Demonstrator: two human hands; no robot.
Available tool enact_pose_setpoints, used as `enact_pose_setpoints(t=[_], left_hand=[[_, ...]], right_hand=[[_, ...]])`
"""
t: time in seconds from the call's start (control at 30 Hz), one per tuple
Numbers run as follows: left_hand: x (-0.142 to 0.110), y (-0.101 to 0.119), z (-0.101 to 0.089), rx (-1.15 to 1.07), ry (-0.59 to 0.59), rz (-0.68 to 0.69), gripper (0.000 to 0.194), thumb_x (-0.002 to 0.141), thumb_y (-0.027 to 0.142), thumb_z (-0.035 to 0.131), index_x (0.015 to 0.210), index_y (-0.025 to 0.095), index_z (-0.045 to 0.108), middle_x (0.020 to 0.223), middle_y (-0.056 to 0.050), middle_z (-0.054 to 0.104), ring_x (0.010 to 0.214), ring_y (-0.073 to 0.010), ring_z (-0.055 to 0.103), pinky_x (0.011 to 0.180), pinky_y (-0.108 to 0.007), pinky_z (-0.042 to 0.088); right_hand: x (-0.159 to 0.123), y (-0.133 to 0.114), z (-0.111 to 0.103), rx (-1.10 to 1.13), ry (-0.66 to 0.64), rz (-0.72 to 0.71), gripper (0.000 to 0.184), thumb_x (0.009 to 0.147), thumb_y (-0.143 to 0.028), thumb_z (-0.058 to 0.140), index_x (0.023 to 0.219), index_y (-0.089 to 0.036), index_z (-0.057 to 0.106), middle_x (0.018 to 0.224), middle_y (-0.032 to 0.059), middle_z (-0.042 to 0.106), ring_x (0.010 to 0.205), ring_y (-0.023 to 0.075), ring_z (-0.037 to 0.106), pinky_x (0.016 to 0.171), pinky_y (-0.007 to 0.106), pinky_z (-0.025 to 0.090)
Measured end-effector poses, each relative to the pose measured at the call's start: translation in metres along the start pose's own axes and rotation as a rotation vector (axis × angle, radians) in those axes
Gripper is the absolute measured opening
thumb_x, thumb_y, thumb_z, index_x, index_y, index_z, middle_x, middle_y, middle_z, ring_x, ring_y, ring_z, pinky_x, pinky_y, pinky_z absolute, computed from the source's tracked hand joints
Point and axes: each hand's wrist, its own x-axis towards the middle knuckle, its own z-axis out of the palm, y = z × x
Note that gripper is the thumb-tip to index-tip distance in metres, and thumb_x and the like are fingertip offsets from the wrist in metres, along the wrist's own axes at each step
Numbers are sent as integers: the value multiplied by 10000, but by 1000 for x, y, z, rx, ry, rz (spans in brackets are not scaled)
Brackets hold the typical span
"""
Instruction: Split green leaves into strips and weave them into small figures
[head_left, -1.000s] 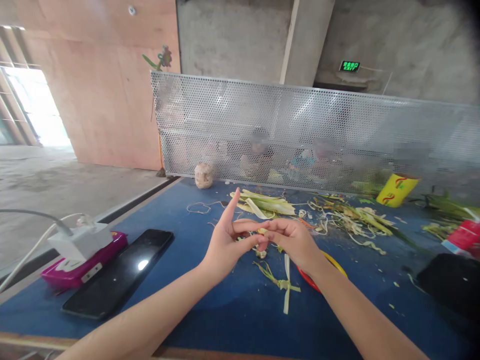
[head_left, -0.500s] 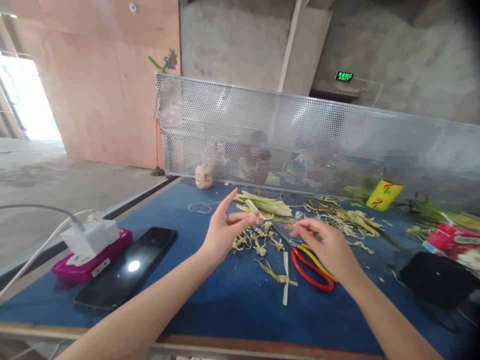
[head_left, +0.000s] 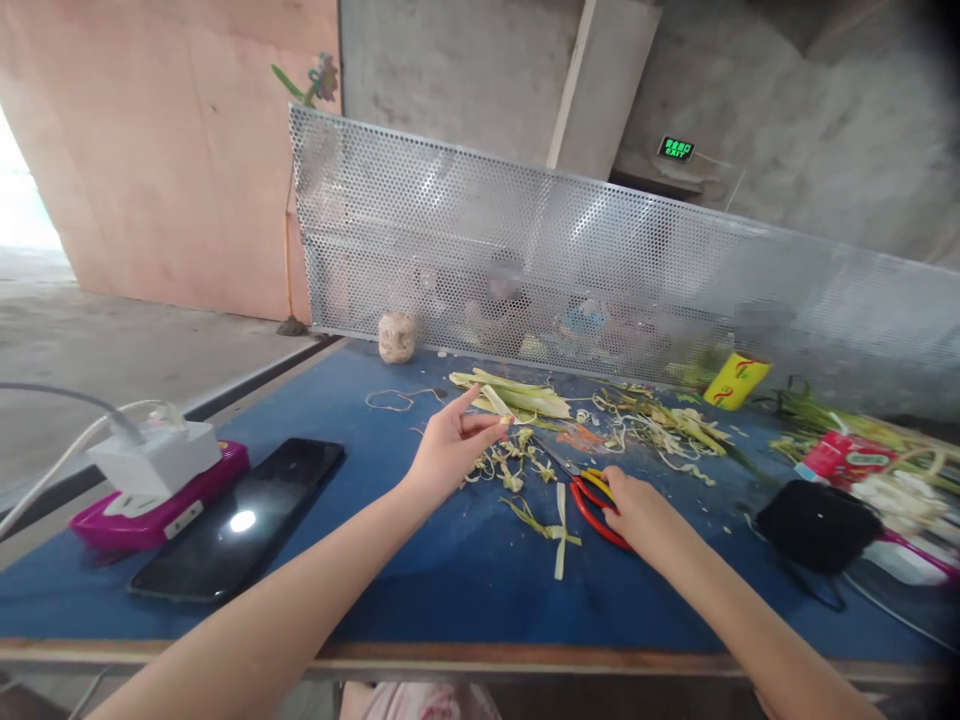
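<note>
My left hand (head_left: pixel 456 445) pinches a small pale piece of plant strip (head_left: pixel 505 420) between thumb and fingertips, with the index finger raised. Most of that piece is hidden by the fingers. On the table, the fingers of my right hand (head_left: pixel 637 510) close around the handles of a pair of scissors with one red handle (head_left: pixel 591 516) and one yellow. Their blades point away to the left. Small knotted pieces (head_left: pixel 511 470) lie below my left hand, and a crossed, folded strip (head_left: pixel 560 540) lies in front of the scissors.
Behind my left hand lie broad pale-green leaves (head_left: pixel 540 398); shredded strips (head_left: pixel 675 430) are further right. A phone (head_left: pixel 240 520) and a magenta power strip (head_left: pixel 202 485) are at left. A black pouch (head_left: pixel 817 525) and yellow canister (head_left: pixel 737 380) stand right. A perforated metal screen (head_left: pixel 450 220) borders the back.
My right hand has moved down from beside my left hand and taken hold of the scissors' handles. My left hand keeps its pinch. The view has shifted slightly.
</note>
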Motion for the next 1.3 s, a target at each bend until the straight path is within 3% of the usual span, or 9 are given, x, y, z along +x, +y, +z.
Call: enact_pose_setpoints(t=[0.1,0.23,0.37,0.47,0.6,0.83,1.03,1.3], left_hand=[[3,-1,-3,2,2,10,803,674,216,694,1346,94,271,822,-44,719,705,-115,627,787,-284,452],[4,-1,-5,12,18,-11,817,686,228,682,1356,76,240,907,-84,706,702,-107,616,716,-251,452],[5,-1,-4,-5,31,-29,774,699,226,668,1346,76,270,919,-91,701,690,-105,605,603,-221,429],[5,0,-2,-35,31,-35,744,691,203,671,1328,72,309,902,-88,703,675,-101,599,561,-213,410],[3,3,1,-70,5,-24,708,680,161,674,1306,76,353,862,-83,707,676,-105,602,582,-219,408],[2,2,1,-101,-41,21,776,653,162,698,1323,58,319,782,-61,707,648,-102,584,607,-231,402],[1,2,2,-110,-53,17,775,675,136,677,1340,64,286,720,-31,699,635,-95,587,616,-227,408],[0,1,2,-82,-58,13,743,693,121,658,1338,64,293,770,-53,711,665,-102,605,631,-222,419]], right_hand=[[2,0,-2,-41,15,29,292,654,31,459,917,-86,510,815,153,624,746,269,630,581,285,390],[4,11,-2,-88,99,60,329,640,12,468,952,-88,491,984,197,565,929,311,576,698,325,403],[3,31,-7,25,300,115,282,737,-203,516,986,-89,452,958,206,556,883,302,578,658,330,432],[-6,35,-16,235,380,146,437,771,-448,476,1018,-92,416,899,189,566,782,284,597,599,332,450],[-27,14,-30,440,313,46,443,739,-473,515,1051,-180,400,1017,143,556,932,282,576,705,350,471],[-43,-30,-35,535,276,-57,473,719,-521,524,1046,-204,398,1096,125,524,1010,278,542,804,376,455],[-39,-34,-31,587,262,-55,458,729,-530,512,1038,-209,404,1104,119,534,1008,269,548,787,360,457],[-42,-39,-37,527,240,-70,393,755,-532,463,995,-223,428,996,93,586,815,244,605,631,314,448]])
